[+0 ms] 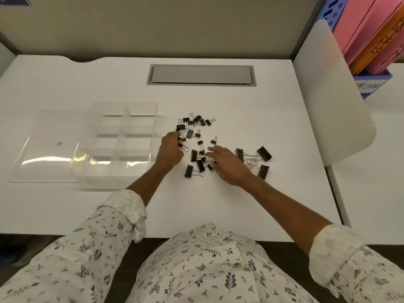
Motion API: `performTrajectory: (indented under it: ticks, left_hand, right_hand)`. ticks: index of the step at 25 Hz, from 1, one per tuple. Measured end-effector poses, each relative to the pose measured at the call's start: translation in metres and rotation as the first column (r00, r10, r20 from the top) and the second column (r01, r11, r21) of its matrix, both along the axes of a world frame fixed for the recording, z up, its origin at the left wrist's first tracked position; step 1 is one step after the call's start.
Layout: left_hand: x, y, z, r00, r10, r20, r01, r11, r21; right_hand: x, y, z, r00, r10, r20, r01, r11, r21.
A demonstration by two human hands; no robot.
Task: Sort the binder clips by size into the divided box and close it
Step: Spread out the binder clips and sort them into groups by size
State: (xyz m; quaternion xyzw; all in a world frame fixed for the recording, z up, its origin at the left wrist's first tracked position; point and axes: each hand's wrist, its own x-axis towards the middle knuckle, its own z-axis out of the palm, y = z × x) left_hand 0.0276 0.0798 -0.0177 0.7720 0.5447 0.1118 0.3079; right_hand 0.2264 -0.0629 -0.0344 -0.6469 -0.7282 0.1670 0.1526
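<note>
Several black binder clips of different sizes lie scattered on the white desk: small ones [192, 123] farther back, large ones [263, 154] at the right. My left hand [170, 149] curls its fingers round small clips at the pile's left edge. My right hand [227, 165] lies over the middle clips [197, 161] with fingers spread, touching them. The clear divided box [115, 141] stands open to the left, its compartments showing nothing inside. Its clear lid [46, 147] lies flat beside it, farther left.
A grey cable hatch [201, 74] is set into the desk at the back. A white panel [332, 92] stands at the right desk edge, with pink and orange folders [371, 33] behind it. The desk's front edge runs just before my body.
</note>
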Motion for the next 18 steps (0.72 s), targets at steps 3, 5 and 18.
performTrajectory:
  ticks: [3, 5, 18]
  left_hand:
    - [-0.013, 0.022, 0.004, 0.962, -0.204, -0.182, 0.205, 0.979, -0.009]
    - [-0.016, 0.034, 0.002, 0.918, -0.308, -0.249, 0.312, 0.95, -0.022]
    - [-0.028, 0.062, 0.048, 0.888, -0.431, -0.163, 0.442, 0.896, 0.044]
  right_hand:
    - [-0.025, 0.012, -0.006, 0.992, 0.115, 0.051, -0.113, 0.993, -0.04]
    - [-0.034, 0.017, -0.01, 0.988, 0.14, 0.061, -0.136, 0.989, -0.066]
    - [-0.039, 0.033, -0.011, 0.999, 0.043, 0.006, -0.043, 0.995, 0.085]
